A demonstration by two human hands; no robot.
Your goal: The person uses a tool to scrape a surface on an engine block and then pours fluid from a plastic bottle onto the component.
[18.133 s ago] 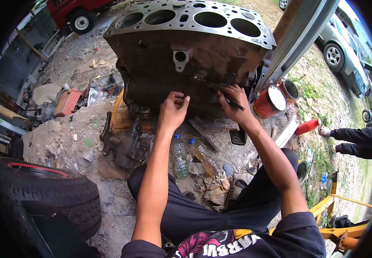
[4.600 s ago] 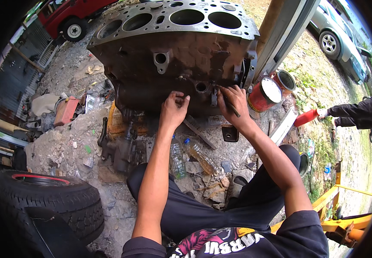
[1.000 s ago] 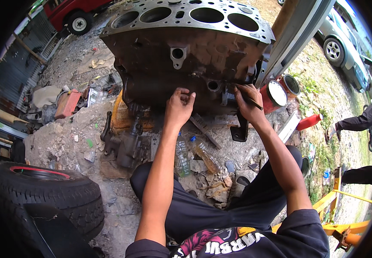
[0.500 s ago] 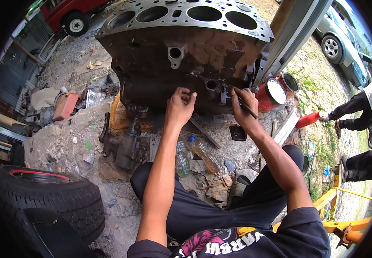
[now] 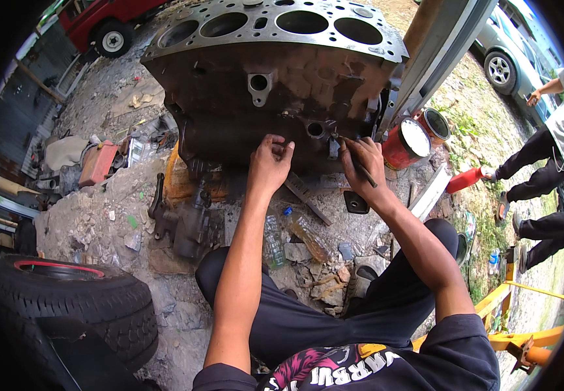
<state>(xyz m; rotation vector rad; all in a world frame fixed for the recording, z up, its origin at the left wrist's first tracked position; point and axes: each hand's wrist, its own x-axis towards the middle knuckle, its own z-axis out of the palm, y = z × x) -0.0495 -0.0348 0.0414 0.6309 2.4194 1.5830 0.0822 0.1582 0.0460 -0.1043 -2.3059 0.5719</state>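
Observation:
A large brown engine block (image 5: 223, 78) stands in front of me, its pale machined top face showing several round cylinder bores. My right hand (image 5: 364, 159) is closed round a thin dark rod-like tool (image 5: 365, 174). The tool's upper end points at the lower right of the block's side, beside a round port (image 5: 316, 130) and a small bracket-like fitting (image 5: 333, 148); whether it touches the metal I cannot tell. My left hand (image 5: 271, 163) is raised at the block's lower side, thumb and fingers apart, with nothing visible in it.
Two paint tins (image 5: 407, 142) stand right of the block by a metal post (image 5: 448, 55). Below lie a bottle of brownish liquid (image 5: 309, 240), a flat metal bar (image 5: 308, 199) and a greasy metal part (image 5: 194, 225). A tyre (image 5: 80, 300) is at lower left. People stand at right.
The view has shifted slightly. My right hand keeps its grip on the tool near the same spot, and my left hand stays by the block. At right, a bystander's raised arm has come into view.

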